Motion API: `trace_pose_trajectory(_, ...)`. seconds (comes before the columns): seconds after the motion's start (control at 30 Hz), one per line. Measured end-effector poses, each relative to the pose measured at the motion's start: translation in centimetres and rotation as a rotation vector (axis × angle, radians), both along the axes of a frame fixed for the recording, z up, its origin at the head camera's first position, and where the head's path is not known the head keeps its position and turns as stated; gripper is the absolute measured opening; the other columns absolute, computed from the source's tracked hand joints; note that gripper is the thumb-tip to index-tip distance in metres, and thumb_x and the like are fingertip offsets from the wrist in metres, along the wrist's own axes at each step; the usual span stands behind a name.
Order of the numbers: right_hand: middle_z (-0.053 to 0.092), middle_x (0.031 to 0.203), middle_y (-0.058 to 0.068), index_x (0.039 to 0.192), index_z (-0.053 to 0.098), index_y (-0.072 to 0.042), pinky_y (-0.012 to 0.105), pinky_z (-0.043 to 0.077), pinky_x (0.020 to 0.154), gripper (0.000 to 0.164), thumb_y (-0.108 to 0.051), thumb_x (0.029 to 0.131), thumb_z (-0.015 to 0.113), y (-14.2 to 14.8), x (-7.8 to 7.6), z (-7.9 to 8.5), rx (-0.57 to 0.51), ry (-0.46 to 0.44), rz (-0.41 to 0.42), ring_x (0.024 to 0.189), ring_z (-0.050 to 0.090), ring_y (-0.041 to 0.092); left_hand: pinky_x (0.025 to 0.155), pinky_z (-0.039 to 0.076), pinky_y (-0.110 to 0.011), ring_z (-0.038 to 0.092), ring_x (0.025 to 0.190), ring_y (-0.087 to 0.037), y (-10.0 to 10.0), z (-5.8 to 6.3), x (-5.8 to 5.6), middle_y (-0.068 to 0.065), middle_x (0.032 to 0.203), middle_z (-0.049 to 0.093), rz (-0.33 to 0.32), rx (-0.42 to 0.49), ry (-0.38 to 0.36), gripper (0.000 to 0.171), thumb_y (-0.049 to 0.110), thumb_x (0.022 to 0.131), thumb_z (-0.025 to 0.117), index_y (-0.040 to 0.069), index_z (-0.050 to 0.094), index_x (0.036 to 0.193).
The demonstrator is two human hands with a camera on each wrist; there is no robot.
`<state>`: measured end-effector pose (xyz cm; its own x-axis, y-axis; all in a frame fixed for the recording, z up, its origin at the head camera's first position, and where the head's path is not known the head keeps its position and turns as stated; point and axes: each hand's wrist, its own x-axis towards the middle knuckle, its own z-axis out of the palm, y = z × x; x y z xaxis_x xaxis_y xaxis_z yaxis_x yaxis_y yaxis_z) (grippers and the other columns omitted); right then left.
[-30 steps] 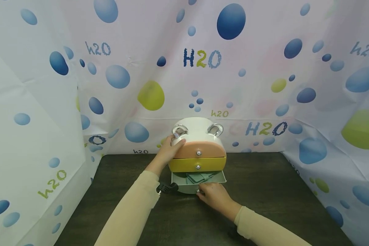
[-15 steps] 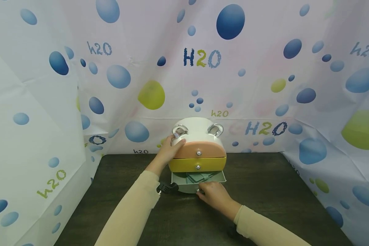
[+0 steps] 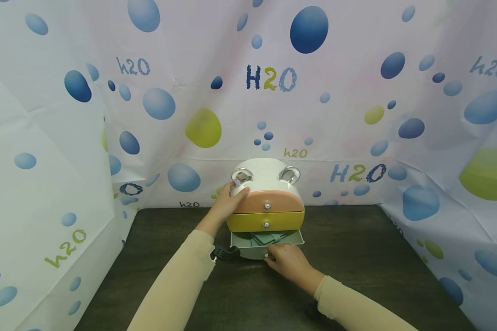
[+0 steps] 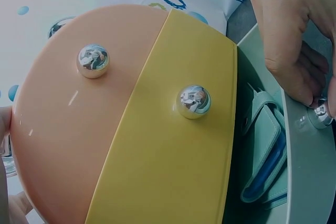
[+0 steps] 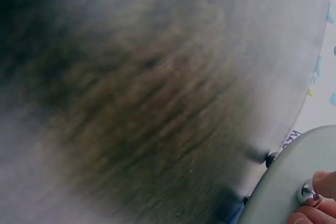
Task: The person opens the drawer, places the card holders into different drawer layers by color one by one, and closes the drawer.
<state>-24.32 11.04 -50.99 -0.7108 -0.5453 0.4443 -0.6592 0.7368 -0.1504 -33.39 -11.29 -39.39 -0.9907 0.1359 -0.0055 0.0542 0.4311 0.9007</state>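
A small chest of drawers [image 3: 265, 174] with a white rounded top stands on the table. Its peach [image 4: 79, 119] and yellow [image 4: 168, 135] drawers are closed, while the pale green bottom drawer [image 3: 252, 253] is pulled out. Inside that drawer lies a folded mint-green wallet [image 4: 265, 145] with a blue inner part. My left hand [image 3: 225, 204] grips the chest's left side near the top, the thumb towards the front. With thumb and fingers, my right hand [image 3: 291, 263] pinches the green drawer's silver knob [image 5: 306, 192].
Two silver loops [image 3: 290, 174] stick up from the chest's top. Dark wood-look tabletop [image 3: 356, 257] surrounds the chest. Behind and at both sides hangs a white backdrop [image 3: 339, 133] with blue and green drops. A black band [image 3: 225, 253] is on my left wrist.
The green drawer has slid inward very slightly, with my right hand still on its knob. My left hand has stayed in place on the chest.
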Motion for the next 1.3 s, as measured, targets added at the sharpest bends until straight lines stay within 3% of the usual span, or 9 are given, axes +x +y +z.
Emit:
trace_pose_trajectory(0.9,0.064,0.071,-0.011,0.081,0.065,-0.018,0.022,0.046,0.051,0.018,-0.023,0.084,0.082,-0.3,-0.8,0.4,0.006,-0.058,-0.04,0.058,0.052,0.0,0.118,0.023,-0.056,0.025,0.148,-0.036,-0.1,0.1,-0.1,-0.017,0.161,0.026,-0.007,0.003,0.002,0.092,0.066,0.092,0.055,0.007,0.025,0.157)
trace_pose_trajectory(1.3,0.065,0.072,-0.011,0.081,0.067,-0.019,0.023,0.047,0.052,0.017,-0.024,0.083,0.083,-0.4,-1.4,0.3,0.017,-0.032,-0.048,0.059,0.056,0.002,0.117,0.024,-0.057,0.025,0.148,-0.036,-0.1,0.2,0.0,-0.017,0.161,0.026,0.0,-0.012,-0.003,0.093,0.067,0.092,0.054,0.007,0.025,0.157)
